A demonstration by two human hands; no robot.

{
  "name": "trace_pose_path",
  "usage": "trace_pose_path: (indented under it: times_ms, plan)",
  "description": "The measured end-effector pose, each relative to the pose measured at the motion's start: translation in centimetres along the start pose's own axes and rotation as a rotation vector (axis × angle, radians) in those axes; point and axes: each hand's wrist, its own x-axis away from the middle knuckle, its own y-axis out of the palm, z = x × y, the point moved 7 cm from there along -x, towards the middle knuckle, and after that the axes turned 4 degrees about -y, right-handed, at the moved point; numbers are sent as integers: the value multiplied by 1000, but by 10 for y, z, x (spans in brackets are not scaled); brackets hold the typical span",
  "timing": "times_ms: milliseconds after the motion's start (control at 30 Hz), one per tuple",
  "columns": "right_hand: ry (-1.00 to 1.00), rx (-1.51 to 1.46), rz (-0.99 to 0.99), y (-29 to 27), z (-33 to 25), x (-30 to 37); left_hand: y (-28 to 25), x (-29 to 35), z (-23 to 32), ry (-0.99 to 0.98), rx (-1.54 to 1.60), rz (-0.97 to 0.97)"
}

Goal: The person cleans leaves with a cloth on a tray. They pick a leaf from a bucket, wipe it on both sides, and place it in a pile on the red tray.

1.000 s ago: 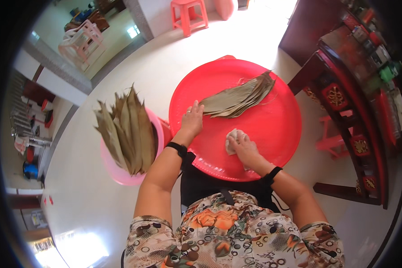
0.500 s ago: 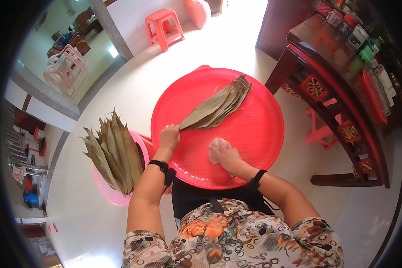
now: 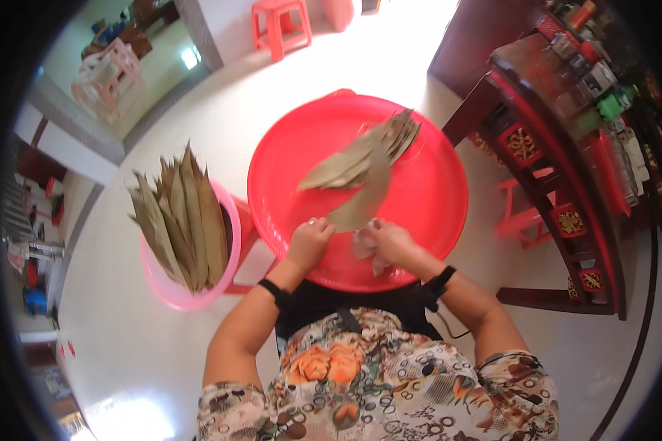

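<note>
My left hand (image 3: 312,239) is closed on the near end of one long dried greenish-brown leaf (image 3: 365,200), pinching it over the round red tray (image 3: 434,213). Beside it my right hand (image 3: 396,244) grips a crumpled whitish cloth (image 3: 363,245), its fingers close to the leaf's lower edge. Whether the cloth touches the leaf I cannot tell. Beyond both hands a fanned stack of similar leaves (image 3: 346,165) lies on the tray, partly behind the held leaf, which is blurred.
At the left, a pink basin (image 3: 171,292) holds an upright bundle of leaves (image 3: 190,220). A dark carved wooden table (image 3: 566,147) with jars and boxes on top stands at the right, with a red stool (image 3: 526,213) beneath. Another red stool (image 3: 281,28) stands far ahead.
My left hand has moved right and nearer, bringing a single leaf away from the stack. My right hand has shifted slightly right with the cloth, and the whole view has shifted a little.
</note>
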Motion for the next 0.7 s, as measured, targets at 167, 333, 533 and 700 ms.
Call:
trace_pose_path:
  times_ms: [167, 333, 533, 700]
  plan:
    - [131, -293, 213, -28, 55, 69, 35, 19, 2, -41, -27, -351]
    - [56, -205, 660, -119, 14, 82, 23, 36, 19, -198, 88, -656]
    - [-176, 64, 328, 21, -38, -41, 14, 42, 29, -253, 88, -750]
    - [27, 126, 287, 28, 4, -40, 24, 52, 21, -267, 32, -698]
